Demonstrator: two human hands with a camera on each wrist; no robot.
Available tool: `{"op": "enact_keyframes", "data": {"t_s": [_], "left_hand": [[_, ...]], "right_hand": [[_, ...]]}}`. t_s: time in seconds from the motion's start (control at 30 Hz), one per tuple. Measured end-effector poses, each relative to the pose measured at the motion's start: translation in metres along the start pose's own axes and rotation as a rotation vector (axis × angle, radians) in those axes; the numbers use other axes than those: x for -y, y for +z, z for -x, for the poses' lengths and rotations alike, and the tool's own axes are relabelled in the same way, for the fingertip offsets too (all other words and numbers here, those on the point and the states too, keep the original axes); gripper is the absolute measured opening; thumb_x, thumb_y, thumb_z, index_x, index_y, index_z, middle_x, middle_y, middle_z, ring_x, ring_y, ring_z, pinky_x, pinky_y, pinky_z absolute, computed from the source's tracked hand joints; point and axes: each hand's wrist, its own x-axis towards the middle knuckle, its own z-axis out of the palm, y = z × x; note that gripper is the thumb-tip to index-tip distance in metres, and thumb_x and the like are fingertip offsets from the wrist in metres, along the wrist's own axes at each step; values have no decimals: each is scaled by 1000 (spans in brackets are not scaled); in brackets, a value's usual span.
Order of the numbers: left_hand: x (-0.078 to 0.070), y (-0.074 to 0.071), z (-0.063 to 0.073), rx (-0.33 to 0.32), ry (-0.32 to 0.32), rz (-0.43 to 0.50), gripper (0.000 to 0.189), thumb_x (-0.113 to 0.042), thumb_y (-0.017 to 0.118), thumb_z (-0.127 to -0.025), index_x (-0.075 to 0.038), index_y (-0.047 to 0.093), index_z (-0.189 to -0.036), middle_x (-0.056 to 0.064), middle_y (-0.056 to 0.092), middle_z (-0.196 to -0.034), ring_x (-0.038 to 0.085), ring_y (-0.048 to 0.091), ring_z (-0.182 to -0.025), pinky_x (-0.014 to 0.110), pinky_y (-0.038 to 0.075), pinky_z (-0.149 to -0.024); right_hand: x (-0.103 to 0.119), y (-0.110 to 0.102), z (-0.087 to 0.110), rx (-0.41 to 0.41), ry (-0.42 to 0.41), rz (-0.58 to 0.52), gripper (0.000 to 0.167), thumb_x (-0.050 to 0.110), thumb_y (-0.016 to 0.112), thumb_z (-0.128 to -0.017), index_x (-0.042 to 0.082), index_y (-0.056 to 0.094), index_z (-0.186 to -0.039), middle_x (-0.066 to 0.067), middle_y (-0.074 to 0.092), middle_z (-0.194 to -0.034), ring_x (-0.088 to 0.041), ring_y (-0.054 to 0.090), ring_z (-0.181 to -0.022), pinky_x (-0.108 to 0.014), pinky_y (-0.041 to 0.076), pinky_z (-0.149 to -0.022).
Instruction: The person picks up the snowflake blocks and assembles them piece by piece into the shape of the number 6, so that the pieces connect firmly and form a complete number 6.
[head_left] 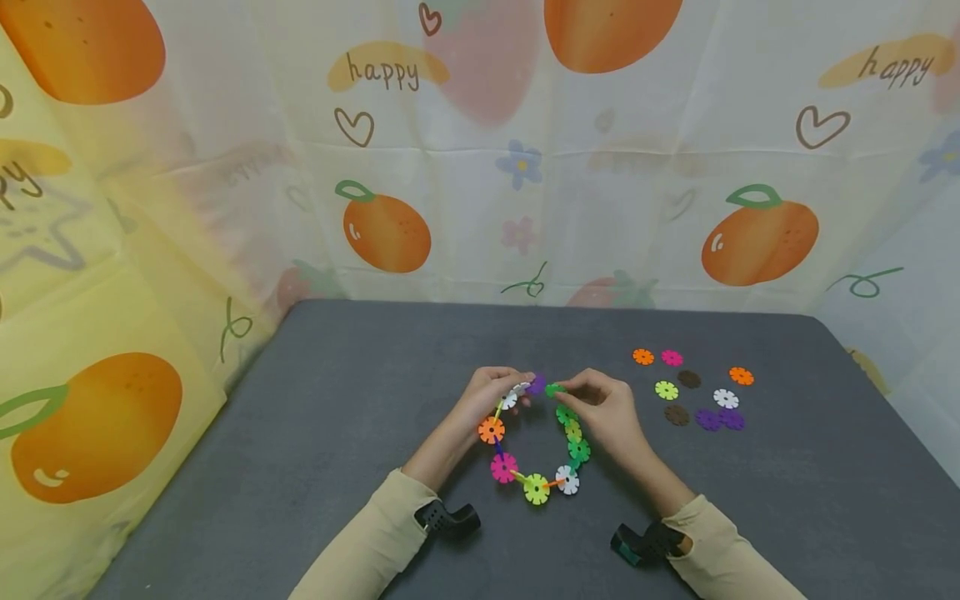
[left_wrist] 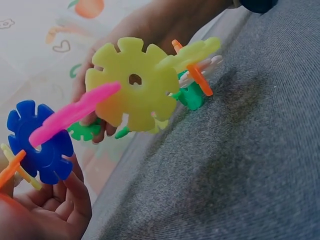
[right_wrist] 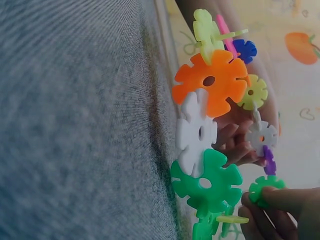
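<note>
A ring-shaped chain of slotted snowflake discs hangs between both hands; a yellow-green disc [head_left: 536, 490], a pink disc [head_left: 504, 468] and an orange disc [head_left: 491, 430] are along its near and left side. My left hand [head_left: 483, 395] grips the upper left end, near a white disc [right_wrist: 262, 136] and a purple disc [head_left: 537, 384]. Between thumb and fingers, my right hand [head_left: 606, 407] pinches a green disc [right_wrist: 260, 189]. In the right wrist view its edge meets the purple disc. A blue disc [left_wrist: 32, 130] is close to the left fingers in the left wrist view.
Loose discs lie on the grey table [head_left: 360, 367] to the right: orange [head_left: 741, 376], pink [head_left: 672, 357], brown [head_left: 677, 415], white [head_left: 726, 398], yellow-green [head_left: 666, 390] and purple [head_left: 707, 419] ones. A fruit-patterned curtain [head_left: 600, 208] hangs behind the table.
</note>
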Motion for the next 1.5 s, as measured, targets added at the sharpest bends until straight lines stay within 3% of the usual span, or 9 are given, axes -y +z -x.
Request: {"op": "enact_keyframes", "data": {"t_s": [0.13, 0.3, 0.47, 0.7, 1.03, 1.23, 1.5], "left_hand": [[-4, 0, 4, 13, 23, -9, 32, -29, 65, -93, 1, 72, -100, -2, 69, -69, 15, 65, -70, 28, 54, -62], [1, 0, 1, -10, 37, -6, 31, -30, 67, -91, 0, 73, -98, 6, 72, -77, 13, 67, -70, 25, 54, -60], [-3, -1, 2, 1, 6, 6, 28, -29, 66, -91, -2, 73, -95, 0, 68, -70, 10, 63, -64, 24, 51, -59], [-26, -5, 12, 20, 48, 10, 26, -32, 66, -90, -9, 70, -81, -3, 59, -60, 12, 50, -56, 27, 44, -59], [-67, -8, 40, 40, 132, 0, 26, -32, 66, -91, -8, 67, -81, -4, 58, -65, 13, 51, -58, 25, 45, -62], [-75, -7, 50, 73, 161, 6, 25, -30, 65, -91, -8, 65, -79, -3, 55, -63, 13, 49, -57, 25, 43, -60], [-77, -7, 53, 102, 164, 20, 25, -28, 65, -92, -8, 64, -78, -2, 54, -62, 13, 48, -57, 25, 42, -59]], "right_hand": [[17, 0, 4, -12, -55, 61, 6, -3, 72, -83, -4, 71, -89, -19, 71, -92, -30, 71, -85, -26, 59, -80], [20, 1, 3, -36, -80, 74, 6, -6, 72, -82, -5, 71, -88, -18, 71, -91, -25, 71, -86, -25, 58, -81], [17, 1, 3, -57, -115, 49, 10, -8, 71, -82, -5, 71, -92, -19, 70, -90, -15, 69, -85, -20, 57, -82], [14, -3, -1, -101, -223, -70, 18, -7, 70, -83, -2, 72, -101, -16, 66, -91, -5, 64, -89, -15, 54, -87], [46, -12, 4, -113, -293, -100, 22, -9, 71, -82, 0, 71, -102, -2, 67, -93, -9, 65, -90, -20, 54, -92], [56, -12, 6, -109, -332, -130, 25, -15, 70, -79, -3, 70, -100, 2, 67, -93, -11, 65, -89, -22, 54, -92], [58, -12, 7, -84, -404, -129, 23, -16, 71, -78, -2, 69, -96, -5, 66, -91, -10, 65, -91, -22, 54, -93]]}}
